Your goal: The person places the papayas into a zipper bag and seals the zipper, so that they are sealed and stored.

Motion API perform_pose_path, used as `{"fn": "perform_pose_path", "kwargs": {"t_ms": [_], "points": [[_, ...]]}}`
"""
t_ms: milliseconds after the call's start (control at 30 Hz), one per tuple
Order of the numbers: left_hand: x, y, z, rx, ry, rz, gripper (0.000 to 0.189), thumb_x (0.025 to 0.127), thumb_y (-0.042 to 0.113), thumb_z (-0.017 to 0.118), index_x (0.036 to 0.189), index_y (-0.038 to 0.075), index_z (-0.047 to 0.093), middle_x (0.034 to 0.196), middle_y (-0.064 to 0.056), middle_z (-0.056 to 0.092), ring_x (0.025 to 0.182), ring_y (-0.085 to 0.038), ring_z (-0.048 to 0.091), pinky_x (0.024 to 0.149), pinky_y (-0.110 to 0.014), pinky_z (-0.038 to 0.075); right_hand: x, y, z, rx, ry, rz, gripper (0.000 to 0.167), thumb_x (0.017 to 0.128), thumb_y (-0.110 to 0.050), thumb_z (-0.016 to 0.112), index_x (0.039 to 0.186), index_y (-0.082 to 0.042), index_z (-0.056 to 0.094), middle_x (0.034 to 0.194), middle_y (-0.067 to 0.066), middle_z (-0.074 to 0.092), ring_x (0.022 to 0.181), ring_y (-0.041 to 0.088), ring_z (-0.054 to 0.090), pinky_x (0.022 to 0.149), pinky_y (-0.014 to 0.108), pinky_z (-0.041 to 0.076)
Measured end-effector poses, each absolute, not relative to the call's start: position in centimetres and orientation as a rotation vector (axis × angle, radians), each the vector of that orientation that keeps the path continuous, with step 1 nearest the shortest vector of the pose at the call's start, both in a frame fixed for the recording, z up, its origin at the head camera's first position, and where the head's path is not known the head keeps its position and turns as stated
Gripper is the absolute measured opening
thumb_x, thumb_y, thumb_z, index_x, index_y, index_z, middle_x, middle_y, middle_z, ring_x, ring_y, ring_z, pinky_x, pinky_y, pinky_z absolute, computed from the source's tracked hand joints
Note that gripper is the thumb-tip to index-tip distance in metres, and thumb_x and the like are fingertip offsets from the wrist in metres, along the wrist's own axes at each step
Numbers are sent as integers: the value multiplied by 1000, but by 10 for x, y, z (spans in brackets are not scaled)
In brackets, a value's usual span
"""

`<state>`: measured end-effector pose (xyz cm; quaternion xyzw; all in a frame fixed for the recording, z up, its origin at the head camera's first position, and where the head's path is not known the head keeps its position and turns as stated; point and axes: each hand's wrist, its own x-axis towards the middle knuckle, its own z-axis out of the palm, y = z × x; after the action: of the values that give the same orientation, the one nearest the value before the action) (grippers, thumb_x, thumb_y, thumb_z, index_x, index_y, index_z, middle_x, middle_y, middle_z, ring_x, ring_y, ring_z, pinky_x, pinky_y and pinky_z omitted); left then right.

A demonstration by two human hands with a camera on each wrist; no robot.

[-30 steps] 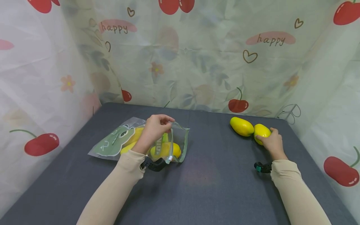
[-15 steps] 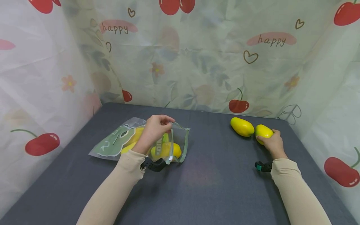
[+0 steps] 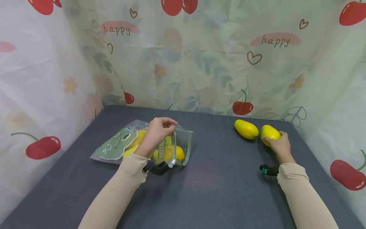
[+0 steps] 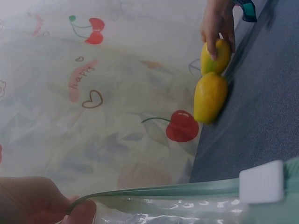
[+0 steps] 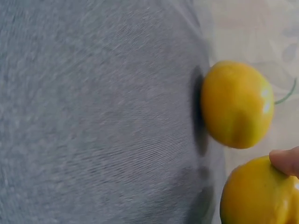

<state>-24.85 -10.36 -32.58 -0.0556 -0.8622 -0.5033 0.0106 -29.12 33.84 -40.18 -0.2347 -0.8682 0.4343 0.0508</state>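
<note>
My left hand point(image 3: 156, 133) pinches the upper edge of a clear zip bag point(image 3: 111, 148) with a green cartoon print and holds its mouth up, facing right. Several yellow fruits point(image 3: 179, 153) lie inside, partly hidden by the print and the hand. A white zip slider point(image 4: 261, 182) shows large in the left wrist view. At the right, my right hand point(image 3: 281, 147) grips a yellow mango point(image 3: 270, 133) between thumb and fingers. Just left of it a second mango point(image 3: 246, 129) lies on the table. In the right wrist view, a thumb or fingertip point(image 5: 286, 161) presses on the held mango.
A dark grey cloth covers the table point(image 3: 211, 190). Printed curtains point(image 3: 200, 63) hang close behind it and on both sides. Thin looped lines point(image 3: 295, 114) show at the far right corner. Each wrist wears a dark band.
The right hand has shifted slightly right with its mango, which now stands a little apart from the other one and has tilted. The left hand and bag stay put.
</note>
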Motion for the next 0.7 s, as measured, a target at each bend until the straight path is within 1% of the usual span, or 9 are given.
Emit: {"fn": "perform_pose_path", "kwargs": {"t_ms": [200,367,600,700], "points": [[-249,-103,-327,-170,-2695,-1565,23,91,9,58,108,7,72,95,-10,70,79,-26,71,73,-30,57,-287,337,-389,-644,-2603,1359,89,91,-31,59,153,1,5,153,29,21,132,44,33,105,55,36],[-248,-103,-327,-167,-2696,-1573,23,91,9,58,109,6,72,95,-12,70,83,-32,70,72,-31,56,-282,329,-379,-554,-2628,1328,91,91,-37,60,154,-1,5,154,28,21,131,44,34,102,55,36],[-250,-103,-329,-166,-2700,-1568,23,91,11,58,109,7,72,90,-9,70,82,-31,70,77,-39,57,-273,310,-373,-406,-2658,1319,90,92,-38,60,154,-2,5,153,29,22,130,45,35,102,57,35],[-250,-103,-328,-167,-2698,-1575,23,90,10,58,109,7,72,90,-9,70,83,-33,70,75,-36,57,-270,301,-371,-335,-2657,1330,90,92,-38,61,154,-3,7,153,29,24,130,44,35,102,57,35]]}}
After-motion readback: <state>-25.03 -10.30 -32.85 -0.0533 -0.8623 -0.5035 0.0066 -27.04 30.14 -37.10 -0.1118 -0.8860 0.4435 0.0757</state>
